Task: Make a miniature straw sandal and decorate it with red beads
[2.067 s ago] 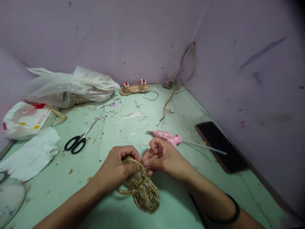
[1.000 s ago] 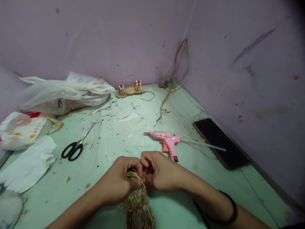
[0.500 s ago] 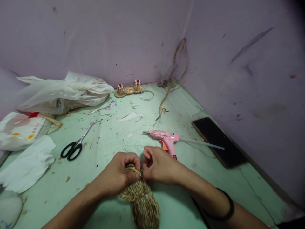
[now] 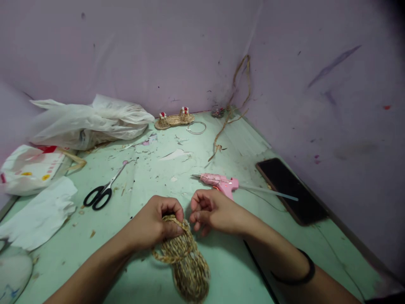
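Observation:
A woven straw slipper sole (image 4: 191,274) with a narrow waist stands tilted at the near edge of my view. Along its upper rim runs a braided straw cord (image 4: 164,256), part of it looping out to the left. My left hand (image 4: 155,223) pinches the top of the sole and the cord between thumb and fingers. Just right of that rim, my right hand (image 4: 211,211) hovers with fingers loosely curled and apart, and nothing shows in them. Behind it lies a pink glue gun (image 4: 218,180) with a clear glue stick (image 4: 268,191) in its back; its handle is partly hidden.
Black-handled scissors (image 4: 103,194) lie left, near torn white paper (image 4: 38,215) and plastic bags (image 4: 95,122). A phone (image 4: 291,190) lies right. At the back are a finished straw slipper piece with beads (image 4: 174,120), a metal ring (image 4: 196,128) and a twisted cord (image 4: 221,131).
My right hand has come away from the slipper's rim and its fingers have loosened. My left hand keeps its hold, and the braided cord's loop shows more at the left. The view has shifted slightly.

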`<state>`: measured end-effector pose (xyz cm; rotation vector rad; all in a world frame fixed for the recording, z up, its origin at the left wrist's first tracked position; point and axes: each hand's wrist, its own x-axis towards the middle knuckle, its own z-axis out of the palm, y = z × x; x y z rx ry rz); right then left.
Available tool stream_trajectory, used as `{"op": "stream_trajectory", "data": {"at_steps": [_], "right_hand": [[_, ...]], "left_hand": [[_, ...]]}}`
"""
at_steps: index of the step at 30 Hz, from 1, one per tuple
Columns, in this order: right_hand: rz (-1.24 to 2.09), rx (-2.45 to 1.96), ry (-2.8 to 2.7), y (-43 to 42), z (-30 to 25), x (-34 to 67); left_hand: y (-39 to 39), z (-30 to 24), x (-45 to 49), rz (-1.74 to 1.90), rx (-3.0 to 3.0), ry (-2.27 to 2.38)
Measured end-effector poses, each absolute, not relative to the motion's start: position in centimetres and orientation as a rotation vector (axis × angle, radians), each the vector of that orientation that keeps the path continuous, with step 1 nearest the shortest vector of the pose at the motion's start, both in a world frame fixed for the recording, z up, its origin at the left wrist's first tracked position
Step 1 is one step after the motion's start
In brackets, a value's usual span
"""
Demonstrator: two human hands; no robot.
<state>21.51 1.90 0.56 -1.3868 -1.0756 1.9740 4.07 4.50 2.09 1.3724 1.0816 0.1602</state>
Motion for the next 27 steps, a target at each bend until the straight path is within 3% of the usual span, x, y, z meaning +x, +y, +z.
{"op": "stream_trajectory", "data": {"at_steps": [27], "right_hand": [[2.014,-1.463,-1.028,2.1,0.2,20.7]], "left_hand": [[5.1,1.6,3.6,0.208,1.319,1.046]]}}
